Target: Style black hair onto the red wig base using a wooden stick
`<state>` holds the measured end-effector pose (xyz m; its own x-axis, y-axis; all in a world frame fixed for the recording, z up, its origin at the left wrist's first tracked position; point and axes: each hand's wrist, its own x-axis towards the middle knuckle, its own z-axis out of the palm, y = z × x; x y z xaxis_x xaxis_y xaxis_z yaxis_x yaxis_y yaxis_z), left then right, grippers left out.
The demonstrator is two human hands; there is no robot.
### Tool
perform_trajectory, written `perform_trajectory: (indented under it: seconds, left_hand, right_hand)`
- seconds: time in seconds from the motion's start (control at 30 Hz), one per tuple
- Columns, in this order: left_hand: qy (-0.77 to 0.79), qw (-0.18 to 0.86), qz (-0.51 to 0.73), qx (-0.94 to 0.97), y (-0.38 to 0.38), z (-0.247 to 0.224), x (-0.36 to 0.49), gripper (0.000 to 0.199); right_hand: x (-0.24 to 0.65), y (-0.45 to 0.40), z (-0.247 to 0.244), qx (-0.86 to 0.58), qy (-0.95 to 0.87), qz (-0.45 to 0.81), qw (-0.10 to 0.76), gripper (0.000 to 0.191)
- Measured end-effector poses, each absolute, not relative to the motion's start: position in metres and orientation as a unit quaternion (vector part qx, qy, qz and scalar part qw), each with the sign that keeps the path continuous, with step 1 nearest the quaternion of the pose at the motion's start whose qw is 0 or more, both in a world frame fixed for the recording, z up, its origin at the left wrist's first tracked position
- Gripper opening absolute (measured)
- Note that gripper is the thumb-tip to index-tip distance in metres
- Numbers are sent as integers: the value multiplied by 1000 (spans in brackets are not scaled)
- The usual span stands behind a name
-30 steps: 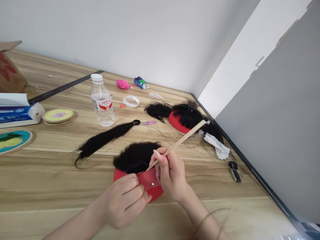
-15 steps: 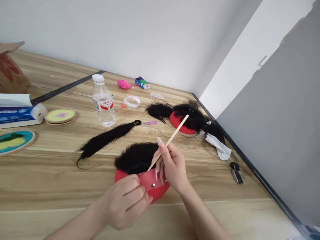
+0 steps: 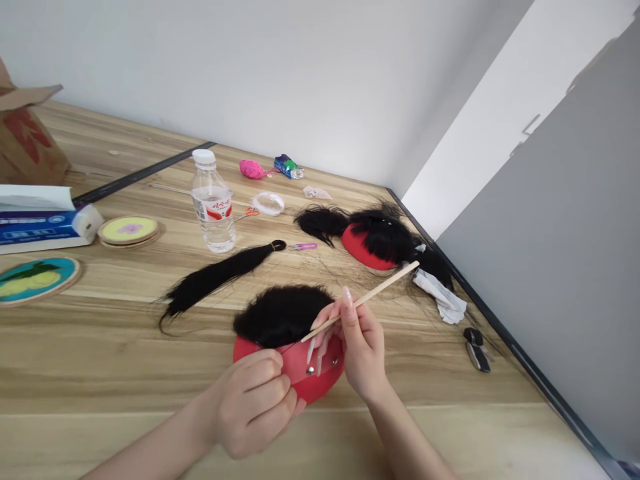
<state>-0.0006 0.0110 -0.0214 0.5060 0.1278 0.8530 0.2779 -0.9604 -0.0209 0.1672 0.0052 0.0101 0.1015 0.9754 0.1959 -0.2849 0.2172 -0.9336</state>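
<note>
While an open box (image 3: 33,150) stands at the far left of the tabletop (image 3: 100,380), a blue pack (image 3: 40,227), a teal hoop (image 3: 37,279) and a yellow hoop (image 3: 127,229) lie nearer. Next come a bottle (image 3: 214,212), upright, and a tied black hair bundle (image 3: 220,277). Below the bundle, the left hand (image 3: 253,403) has its fingers curled together at the left of a red form (image 3: 320,392) — they pinch a fine dark strand (image 3: 291,348) that runs toward the stick's tip. Black hair (image 3: 280,313) covers the form's far side; two studs (image 3: 310,371) show on its near side. The form sits between both hands, near the tabletop's middle. The right hand (image 3: 356,337) has its fingers clamped on the stick (image 3: 387,282), tilted up to the right. Beyond — a second red form (image 3: 360,250) with hair, then a crumpled tissue (image 3: 445,300) and a dark clip (image 3: 477,350).
</note>
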Motion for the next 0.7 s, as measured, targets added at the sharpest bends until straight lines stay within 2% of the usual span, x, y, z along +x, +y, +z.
perform_trajectory:
  seconds: [0.3, 0.7]
  left_hand:
    - [-92, 88, -503, -855, 12, -18, 1, 19]
    - [-28, 60, -510, -858, 9, -12, 6, 29]
  right_hand:
    - [172, -5, 9, -333, -408, 555, 644, 27]
    - [169, -10, 10, -347, -403, 549, 645, 36]
